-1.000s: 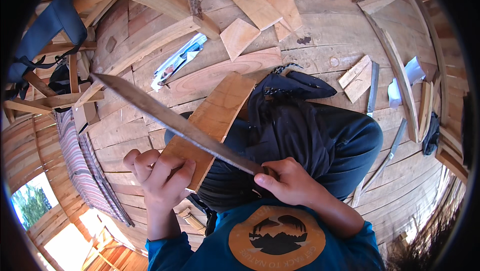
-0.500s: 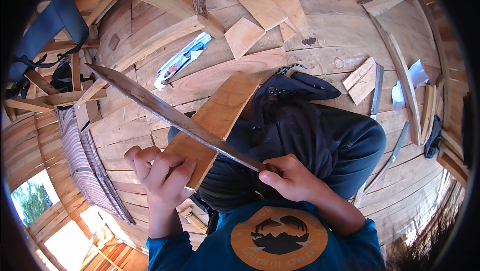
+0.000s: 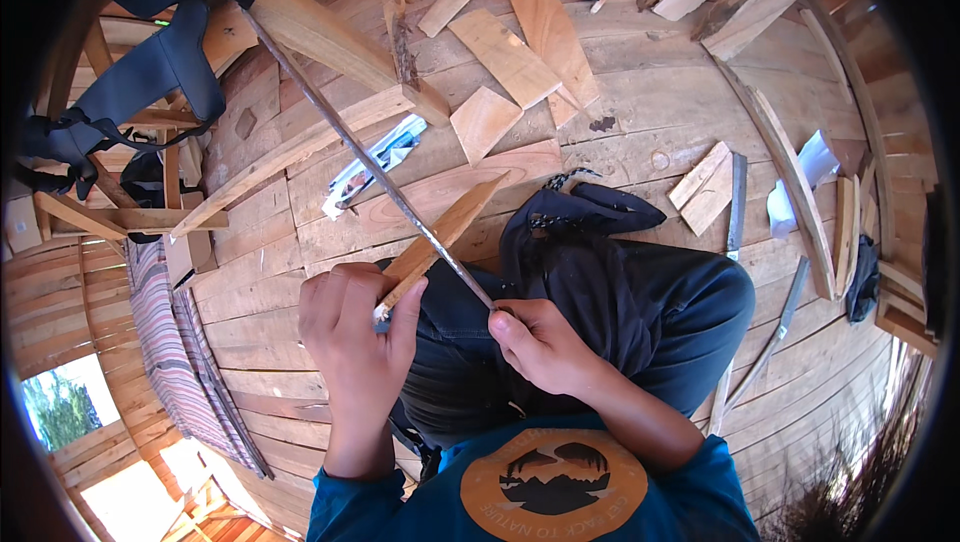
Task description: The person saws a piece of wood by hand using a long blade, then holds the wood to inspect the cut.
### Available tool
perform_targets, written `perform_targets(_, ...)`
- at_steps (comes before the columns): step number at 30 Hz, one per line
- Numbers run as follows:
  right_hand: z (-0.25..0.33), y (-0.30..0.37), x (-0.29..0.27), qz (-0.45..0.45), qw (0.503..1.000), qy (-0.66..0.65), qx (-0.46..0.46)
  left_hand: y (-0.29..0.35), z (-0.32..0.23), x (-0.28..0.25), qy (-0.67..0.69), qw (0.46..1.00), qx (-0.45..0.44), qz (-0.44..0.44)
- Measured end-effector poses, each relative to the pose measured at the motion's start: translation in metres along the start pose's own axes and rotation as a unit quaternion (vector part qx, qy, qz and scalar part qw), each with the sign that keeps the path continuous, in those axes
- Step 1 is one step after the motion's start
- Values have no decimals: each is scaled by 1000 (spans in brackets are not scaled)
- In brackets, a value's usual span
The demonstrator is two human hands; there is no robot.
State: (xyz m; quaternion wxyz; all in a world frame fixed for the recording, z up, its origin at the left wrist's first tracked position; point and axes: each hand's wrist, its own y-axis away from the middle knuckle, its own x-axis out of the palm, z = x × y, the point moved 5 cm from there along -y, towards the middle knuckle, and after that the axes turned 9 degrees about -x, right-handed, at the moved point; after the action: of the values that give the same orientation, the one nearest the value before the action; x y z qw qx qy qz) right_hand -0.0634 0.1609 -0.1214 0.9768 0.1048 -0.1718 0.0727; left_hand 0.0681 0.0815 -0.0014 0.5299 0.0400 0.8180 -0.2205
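We see a rough, unfinished timber room serving as a makeshift woodworking space. Under us runs a bare, pale-brown plank floor [image 3: 680, 62], and a brown wooden-board wall [image 3: 60, 307] rises at the left, with a bright rectangular opening [image 3: 65, 407] showing green foliage outside. Around us we find flat, light-brown rectangular boards [image 3: 505, 57], a thick squared wooden beam [image 3: 325, 37] and a narrow grey metal strip [image 3: 738, 202] on the floor. Before us a long, dark metal blade [image 3: 370, 162] crosses a slim brown wooden board [image 3: 470, 210].
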Motion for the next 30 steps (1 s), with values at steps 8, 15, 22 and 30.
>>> perform_targets(8, 4, 4, -18, 5, 994, 112, 7, 10, 3, 4, 36, 999, -4, 16)
perform_targets(15, 19, 8, -2, 12, 995, 103, 3, 14, 8, 4, 41, 999, -6, 10)
perform_targets(22, -35, 7, -39, -58, 989, 48, 128, 16, 10, 3, 47, 998, -12, 30)
perform_targets(30, 18, -5, 1, 44, 998, 40, 6, 12, 14, 3, 51, 998, -35, 13)
